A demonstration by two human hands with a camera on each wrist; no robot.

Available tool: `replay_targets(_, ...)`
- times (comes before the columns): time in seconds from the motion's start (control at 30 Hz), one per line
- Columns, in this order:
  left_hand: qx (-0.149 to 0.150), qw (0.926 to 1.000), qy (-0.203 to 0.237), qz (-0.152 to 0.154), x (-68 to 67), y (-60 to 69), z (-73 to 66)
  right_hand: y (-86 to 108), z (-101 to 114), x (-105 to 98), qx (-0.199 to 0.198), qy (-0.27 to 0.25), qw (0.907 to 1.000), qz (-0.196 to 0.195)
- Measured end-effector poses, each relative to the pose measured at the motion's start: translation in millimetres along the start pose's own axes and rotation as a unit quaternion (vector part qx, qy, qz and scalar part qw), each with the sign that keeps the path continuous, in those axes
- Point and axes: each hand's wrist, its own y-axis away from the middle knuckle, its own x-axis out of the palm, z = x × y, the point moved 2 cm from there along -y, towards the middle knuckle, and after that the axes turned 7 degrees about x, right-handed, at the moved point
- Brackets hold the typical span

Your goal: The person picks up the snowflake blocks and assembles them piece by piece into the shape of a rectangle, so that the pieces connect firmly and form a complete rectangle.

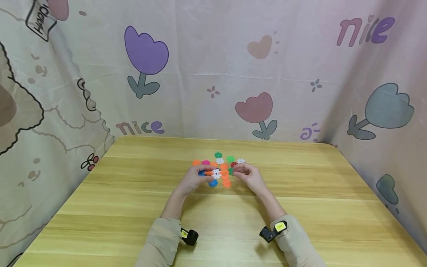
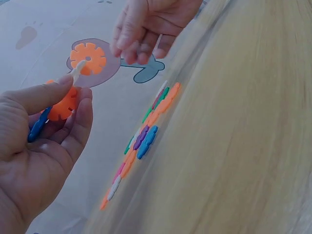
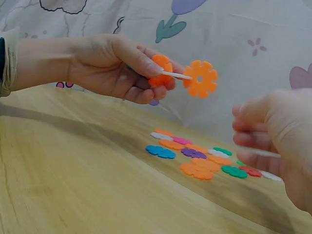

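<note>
My left hand [image 1: 192, 181] pinches a small joined piece of notched plastic snowflake discs above the table. Its white disc [image 1: 216, 174] shows face-on in the head view and nearly edge-on in the wrist views. An orange disc [image 3: 201, 79] is slotted onto the far end of the white one, and another orange disc [image 3: 161, 72] sits by the left fingers. A blue disc [image 2: 39, 126] belongs to the near side, partly hidden by the hand. My right hand [image 1: 252, 180] hovers apart to the right, fingers loosely bent, with no disc visible in its grasp.
Loose discs lie flat on the wooden table [image 1: 133, 207] beneath and behind the hands, among them a green disc [image 1: 218, 155], a purple disc [image 3: 193, 153], a blue disc [image 3: 161, 152] and several orange ones. A patterned cloth [image 1: 200, 44] hangs behind the table.
</note>
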Motion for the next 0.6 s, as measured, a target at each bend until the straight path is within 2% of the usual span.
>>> replay_targets(0.07,0.003,1.0,-0.002,0.0,-0.2,-0.2,-0.2,-1.2,-2.7,-0.3,0.025,0.019,0.9995,0.003)
replay_targets(0.2,0.01,0.9999,-0.01,-0.001,-0.4,0.2,0.0,-2.5,-7.2,3.4,0.056,0.092,0.994,0.022)
replay_targets(0.3,0.009,0.9999,-0.012,0.0,-0.2,0.4,0.1,-3.1,-8.7,8.1,0.053,0.142,0.988,0.033)
replay_targets(0.6,0.009,0.9999,-0.007,0.002,1.3,-0.5,0.8,-3.2,-7.3,22.1,0.018,0.247,0.9682,0.039)
